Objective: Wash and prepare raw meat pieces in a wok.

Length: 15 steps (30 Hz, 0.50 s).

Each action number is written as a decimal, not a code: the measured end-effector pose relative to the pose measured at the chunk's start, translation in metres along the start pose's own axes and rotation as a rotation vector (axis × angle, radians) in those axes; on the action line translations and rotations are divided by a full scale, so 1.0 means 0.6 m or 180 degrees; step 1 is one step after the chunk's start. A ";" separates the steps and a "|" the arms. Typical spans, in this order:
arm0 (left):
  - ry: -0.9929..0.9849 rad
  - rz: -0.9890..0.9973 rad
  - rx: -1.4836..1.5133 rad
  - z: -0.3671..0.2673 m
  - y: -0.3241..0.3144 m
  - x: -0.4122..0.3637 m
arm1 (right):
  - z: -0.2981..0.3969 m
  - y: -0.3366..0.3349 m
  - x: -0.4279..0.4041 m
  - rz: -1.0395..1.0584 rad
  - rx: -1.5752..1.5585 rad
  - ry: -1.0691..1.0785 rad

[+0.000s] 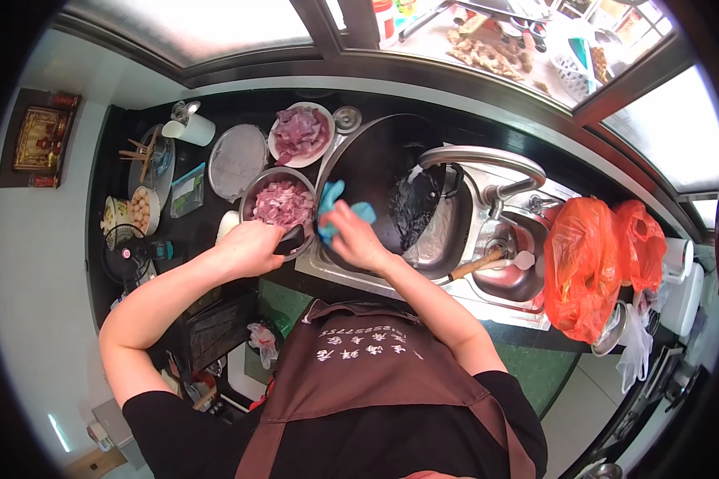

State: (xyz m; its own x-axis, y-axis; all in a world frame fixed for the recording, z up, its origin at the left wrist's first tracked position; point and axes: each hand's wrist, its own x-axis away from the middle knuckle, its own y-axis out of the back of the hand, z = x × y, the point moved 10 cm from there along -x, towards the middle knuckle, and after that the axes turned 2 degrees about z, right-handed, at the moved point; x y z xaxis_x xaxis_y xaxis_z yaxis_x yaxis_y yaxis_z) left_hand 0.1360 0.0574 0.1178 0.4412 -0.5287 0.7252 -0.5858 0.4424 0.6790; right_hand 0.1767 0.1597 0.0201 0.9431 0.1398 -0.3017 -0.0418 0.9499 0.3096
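A large dark wok (pixel 368 155) sits tilted over the sink basin under the steel faucet (pixel 485 157), with water running into its right side. My left hand (pixel 253 246) is closed around a black handle (pixel 291 239) at the wok's left edge. My right hand (pixel 359 239) presses a blue cloth (pixel 331 197) against the wok's inner left wall; its fingers are partly blurred. Beside the left hand stands a metal bowl (pixel 247 200) holding cut raw meat (pixel 283 205). Behind it, a white plate (pixel 331 135) carries larger raw meat slices (pixel 301 130).
A round lid (pixel 238 161), a bowl of eggs (pixel 144 209) and a white cup (pixel 193 130) stand to the left. A wooden-handled utensil (pixel 476 265) lies across the small right basin (pixel 509 281). Red plastic bags (pixel 581 269) crowd the counter's right end.
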 end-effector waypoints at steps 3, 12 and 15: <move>-0.0035 -0.0113 -0.0139 -0.005 0.018 0.013 | -0.060 -0.034 0.048 0.0522 0.0762 0.0081; 0.0022 -0.0219 -0.0584 -0.027 0.060 0.061 | -0.291 0.117 0.121 -0.0461 0.2796 -0.1480; 0.0027 -0.0265 -0.0573 -0.029 0.062 0.072 | -0.296 0.175 0.157 -0.0735 0.2591 -0.1824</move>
State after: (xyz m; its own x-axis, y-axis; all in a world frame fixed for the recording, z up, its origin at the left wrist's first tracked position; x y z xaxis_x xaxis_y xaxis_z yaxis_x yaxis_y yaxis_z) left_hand 0.1453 0.0638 0.1764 0.4891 -0.5630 0.6661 -0.4164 0.5203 0.7456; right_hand 0.2027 0.3221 -0.1361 0.9246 -0.3803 -0.0210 0.1964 0.4288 0.8818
